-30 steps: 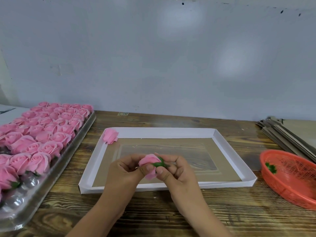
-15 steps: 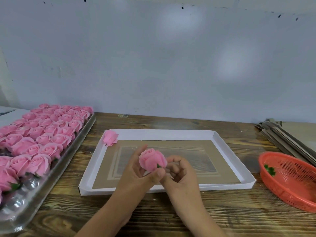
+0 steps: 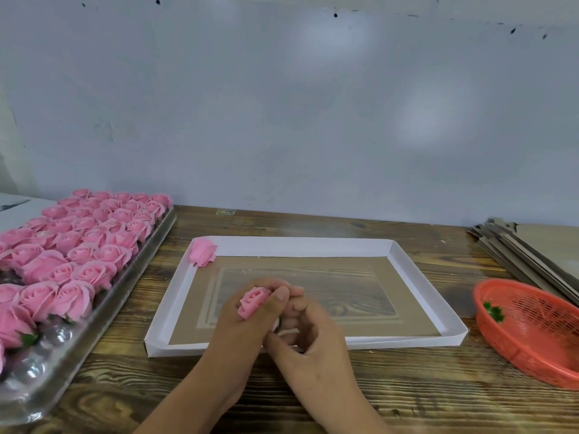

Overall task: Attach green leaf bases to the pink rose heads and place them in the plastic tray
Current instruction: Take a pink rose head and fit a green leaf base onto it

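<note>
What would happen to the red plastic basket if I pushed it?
The round red plastic mesh basket probably slides easily: it looks thin, and holds only one small green leaf base, so it is likely light. Its sloped, shallow sides might let it tip.

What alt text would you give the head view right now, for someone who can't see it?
Two hands work a pink rose head over a white cardboard tray: the left hand grips it while the right hand pinches at its green base. One finished rose lies in the tray's far left corner; a red basket sits right.
</note>
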The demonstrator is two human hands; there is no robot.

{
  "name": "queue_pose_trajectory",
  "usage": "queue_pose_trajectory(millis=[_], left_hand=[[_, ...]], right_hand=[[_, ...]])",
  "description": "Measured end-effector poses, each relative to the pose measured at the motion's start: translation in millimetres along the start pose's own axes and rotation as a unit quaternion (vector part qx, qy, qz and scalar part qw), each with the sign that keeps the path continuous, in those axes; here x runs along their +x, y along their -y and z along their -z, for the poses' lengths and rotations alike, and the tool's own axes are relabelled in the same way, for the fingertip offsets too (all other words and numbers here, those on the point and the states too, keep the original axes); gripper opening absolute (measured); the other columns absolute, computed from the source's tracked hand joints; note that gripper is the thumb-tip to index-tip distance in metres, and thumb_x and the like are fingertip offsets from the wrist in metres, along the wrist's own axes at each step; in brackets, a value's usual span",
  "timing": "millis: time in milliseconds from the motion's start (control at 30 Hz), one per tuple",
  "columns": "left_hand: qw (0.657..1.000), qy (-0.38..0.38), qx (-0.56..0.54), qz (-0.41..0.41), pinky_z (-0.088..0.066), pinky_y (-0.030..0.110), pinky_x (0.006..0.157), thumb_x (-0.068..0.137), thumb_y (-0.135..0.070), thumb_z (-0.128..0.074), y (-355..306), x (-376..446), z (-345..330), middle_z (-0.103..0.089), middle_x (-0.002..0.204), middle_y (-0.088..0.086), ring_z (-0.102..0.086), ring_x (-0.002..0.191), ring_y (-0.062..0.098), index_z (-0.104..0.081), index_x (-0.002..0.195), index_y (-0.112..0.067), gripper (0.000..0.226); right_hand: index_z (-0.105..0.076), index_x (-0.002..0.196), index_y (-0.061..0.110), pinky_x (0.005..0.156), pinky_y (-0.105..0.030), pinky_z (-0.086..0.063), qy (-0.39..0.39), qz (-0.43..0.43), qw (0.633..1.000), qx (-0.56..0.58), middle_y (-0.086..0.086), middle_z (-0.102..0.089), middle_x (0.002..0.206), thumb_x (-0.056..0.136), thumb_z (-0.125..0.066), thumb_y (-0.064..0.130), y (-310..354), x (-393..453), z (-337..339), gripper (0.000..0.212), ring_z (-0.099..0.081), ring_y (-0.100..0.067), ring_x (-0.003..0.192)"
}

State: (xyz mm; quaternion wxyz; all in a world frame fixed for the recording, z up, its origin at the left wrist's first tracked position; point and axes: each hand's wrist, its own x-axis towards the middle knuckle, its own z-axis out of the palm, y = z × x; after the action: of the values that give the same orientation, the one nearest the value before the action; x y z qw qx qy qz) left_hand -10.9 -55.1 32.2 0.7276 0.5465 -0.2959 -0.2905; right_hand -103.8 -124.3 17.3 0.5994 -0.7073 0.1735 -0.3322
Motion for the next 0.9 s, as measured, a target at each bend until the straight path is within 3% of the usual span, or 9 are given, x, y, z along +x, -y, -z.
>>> queue_pose_trajectory(millis=[100,200,300,400,500,567,733,800,900], left_hand=[[1.000,0.006,-0.012,-0.004,-0.060,0.033,0.068,0.070,-0.040,-0.074,-1,-1,0,-0.077,0.093,0.009,-0.075,0.085,0.023,-0.076,0.082,-0.024,0.021],[0.999,0.014,-0.029,0.001,-0.059,0.028,0.066,0.070,-0.038,-0.075,0,-3,-2,-0.076,0.090,0.012,-0.075,0.083,0.022,-0.076,0.082,-0.021,0.020],[0.999,0.021,-0.035,0.015,-0.059,0.030,0.067,0.073,-0.045,-0.083,2,-2,-2,-0.076,0.091,0.012,-0.074,0.083,0.024,-0.077,0.086,-0.022,0.028],[0.999,0.033,-0.034,0.004,-0.059,0.029,0.065,0.056,-0.061,-0.087,0,1,0,-0.077,0.092,0.011,-0.075,0.081,0.023,-0.078,0.085,-0.022,0.050],[0.999,0.025,-0.017,-0.015,-0.059,0.029,0.065,0.058,-0.066,-0.084,-2,3,1,-0.076,0.085,0.009,-0.075,0.079,0.022,-0.078,0.079,-0.023,0.048],[1.000,0.006,0.010,-0.020,-0.059,0.029,0.069,0.070,-0.062,-0.080,0,3,1,-0.076,0.083,0.006,-0.074,0.079,0.021,-0.078,0.075,-0.026,0.036],[0.997,0.035,0.070,-0.019,-0.061,0.027,0.073,0.069,-0.050,-0.071,0,2,1,-0.078,0.103,-0.009,-0.074,0.094,0.011,-0.077,0.071,-0.033,0.018],[0.994,0.056,0.098,-0.015,-0.060,0.025,0.078,0.070,-0.045,-0.078,1,1,2,-0.076,0.107,-0.016,-0.071,0.099,0.007,-0.078,0.081,-0.039,0.013],[0.990,0.080,0.110,-0.041,-0.057,0.021,0.081,0.058,-0.047,-0.091,-1,2,6,-0.070,0.118,-0.017,-0.067,0.108,0.006,-0.071,0.107,-0.049,0.053]], right_hand=[[-0.072,0.104,0.035,0.072,-0.022,-0.056,0.036,0.010,0.999,0.033,0.005,-0.074,0.084,0.079,-0.070,-0.006,7,1,1,0.048,-0.068,-0.012,0.077],[-0.073,0.100,0.044,0.068,-0.018,-0.054,0.028,0.010,0.999,0.034,0.009,-0.075,0.080,0.075,-0.068,-0.016,10,0,2,0.065,-0.064,-0.001,0.070],[-0.073,0.103,0.025,0.068,-0.024,-0.054,0.010,-0.005,0.999,0.049,0.000,-0.075,0.080,0.075,-0.069,-0.016,7,-1,0,0.050,-0.064,-0.011,0.071],[-0.067,0.108,0.012,0.068,-0.022,-0.055,-0.003,-0.032,0.997,0.064,-0.004,-0.076,0.082,0.078,-0.073,-0.010,3,-1,1,0.037,-0.067,-0.022,0.073],[-0.063,0.117,0.016,0.075,-0.028,-0.057,0.013,-0.047,0.997,0.064,-0.003,-0.077,0.092,0.081,-0.075,-0.003,5,0,1,0.042,-0.070,-0.028,0.085],[-0.066,0.114,0.024,0.074,-0.023,-0.055,0.031,-0.050,0.997,0.042,0.003,-0.076,0.096,0.082,-0.076,0.002,7,0,0,0.040,-0.070,-0.016,0.087],[-0.071,0.105,0.032,0.073,-0.014,-0.054,0.067,-0.027,0.997,0.002,0.012,-0.076,0.093,0.086,-0.071,0.003,10,-1,6,0.034,-0.071,-0.005,0.089],[-0.073,0.107,0.023,0.072,-0.016,-0.053,0.059,-0.013,0.998,0.006,0.009,-0.076,0.088,0.086,-0.067,-0.004,11,0,9,0.034,-0.071,-0.004,0.084],[-0.073,0.106,0.014,0.073,-0.018,-0.054,0.047,-0.015,0.997,0.055,0.003,-0.077,0.090,0.084,-0.070,-0.002,8,2,10,0.027,-0.072,-0.009,0.086]])
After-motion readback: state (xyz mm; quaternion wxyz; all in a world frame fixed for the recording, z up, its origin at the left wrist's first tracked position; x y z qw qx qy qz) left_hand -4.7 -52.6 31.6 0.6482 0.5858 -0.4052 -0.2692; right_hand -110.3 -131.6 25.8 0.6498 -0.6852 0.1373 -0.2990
